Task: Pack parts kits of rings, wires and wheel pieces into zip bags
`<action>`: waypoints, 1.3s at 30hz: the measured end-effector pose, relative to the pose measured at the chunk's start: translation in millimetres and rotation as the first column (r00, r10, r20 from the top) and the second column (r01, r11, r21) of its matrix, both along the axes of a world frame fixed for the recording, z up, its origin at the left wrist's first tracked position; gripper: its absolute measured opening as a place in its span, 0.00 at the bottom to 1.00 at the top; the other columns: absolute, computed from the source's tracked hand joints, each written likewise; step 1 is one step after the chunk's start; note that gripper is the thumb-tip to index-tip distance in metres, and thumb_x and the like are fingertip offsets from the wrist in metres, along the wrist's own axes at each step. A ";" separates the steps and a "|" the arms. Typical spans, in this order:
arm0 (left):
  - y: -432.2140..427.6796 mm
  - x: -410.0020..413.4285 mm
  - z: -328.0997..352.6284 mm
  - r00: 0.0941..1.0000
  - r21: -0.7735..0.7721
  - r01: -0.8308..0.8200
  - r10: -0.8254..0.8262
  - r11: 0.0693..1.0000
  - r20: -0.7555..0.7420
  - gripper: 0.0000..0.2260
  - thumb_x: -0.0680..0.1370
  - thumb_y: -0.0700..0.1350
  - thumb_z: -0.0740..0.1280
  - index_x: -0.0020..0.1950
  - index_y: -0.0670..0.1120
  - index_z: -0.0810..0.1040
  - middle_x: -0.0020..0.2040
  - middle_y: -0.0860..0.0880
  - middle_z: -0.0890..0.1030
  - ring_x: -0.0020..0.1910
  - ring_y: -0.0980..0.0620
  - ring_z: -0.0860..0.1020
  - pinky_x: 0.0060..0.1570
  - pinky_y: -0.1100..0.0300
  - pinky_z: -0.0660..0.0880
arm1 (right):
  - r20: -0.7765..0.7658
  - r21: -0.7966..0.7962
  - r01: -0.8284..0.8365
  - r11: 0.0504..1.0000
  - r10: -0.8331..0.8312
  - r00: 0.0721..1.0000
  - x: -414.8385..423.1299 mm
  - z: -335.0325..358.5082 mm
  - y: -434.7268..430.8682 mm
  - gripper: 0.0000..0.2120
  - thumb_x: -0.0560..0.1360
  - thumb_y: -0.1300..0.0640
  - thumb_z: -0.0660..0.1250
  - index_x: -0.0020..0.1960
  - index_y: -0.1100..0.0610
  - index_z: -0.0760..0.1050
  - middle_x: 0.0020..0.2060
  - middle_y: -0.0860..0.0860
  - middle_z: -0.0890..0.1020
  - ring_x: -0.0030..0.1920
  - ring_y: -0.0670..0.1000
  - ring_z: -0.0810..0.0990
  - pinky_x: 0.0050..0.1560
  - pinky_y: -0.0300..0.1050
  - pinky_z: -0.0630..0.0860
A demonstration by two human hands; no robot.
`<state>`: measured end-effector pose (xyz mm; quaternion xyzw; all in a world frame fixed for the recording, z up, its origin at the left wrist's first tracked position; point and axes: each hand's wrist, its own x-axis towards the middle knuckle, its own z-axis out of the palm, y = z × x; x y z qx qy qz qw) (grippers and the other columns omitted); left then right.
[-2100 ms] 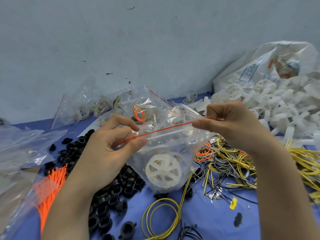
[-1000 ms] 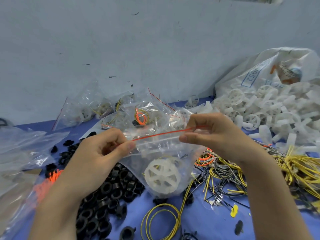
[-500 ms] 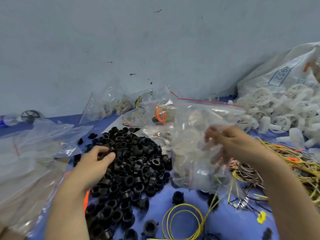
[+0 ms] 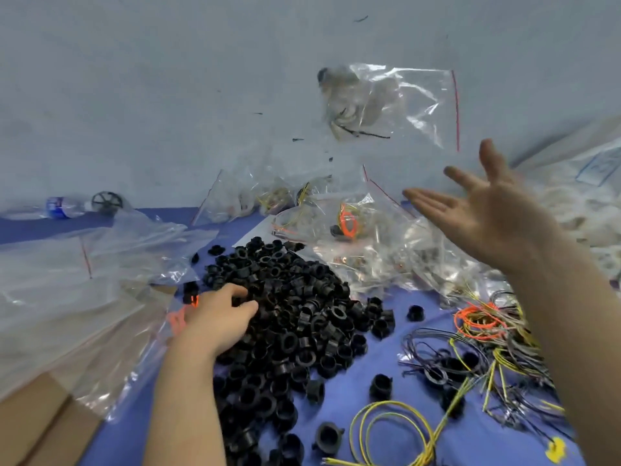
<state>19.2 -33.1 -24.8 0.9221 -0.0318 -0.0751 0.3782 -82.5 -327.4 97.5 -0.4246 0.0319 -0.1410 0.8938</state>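
Head view, zip bag (image 4: pixel 396 105) in the air at upper right, right hand (image 4: pixel 484 213) under it with fingers spread, left hand (image 4: pixel 218 317) at lower left, fingers curled into the black rings (image 4: pixel 302 314) on the worktop (image 4: pixel 379 359), hold unclear.

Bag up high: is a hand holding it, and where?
No. The bag is in mid-air, touching nothing; the right hand near it is open, fingers spread.

Clear zip bag (image 4: pixel 396 105) in mid-air, red seal strip upright at its right edge, contents bunched left. Black rings (image 4: pixel 295 317) heaped below; wires (image 4: pixel 484 331) tangled lower right.
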 end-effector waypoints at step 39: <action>-107.1 -89.0 59.8 0.953 -0.750 0.172 -0.300 0.638 -0.037 0.33 0.69 0.66 0.67 0.72 0.63 0.61 0.72 0.49 0.69 0.65 0.44 0.75 0.65 0.41 0.70 | 0.080 -0.126 0.008 0.992 0.002 0.997 -87.9 -28.0 1.5 0.13 0.65 0.59 0.64 0.43 0.53 0.85 0.38 0.49 0.83 0.31 0.45 0.82 0.32 0.36 0.78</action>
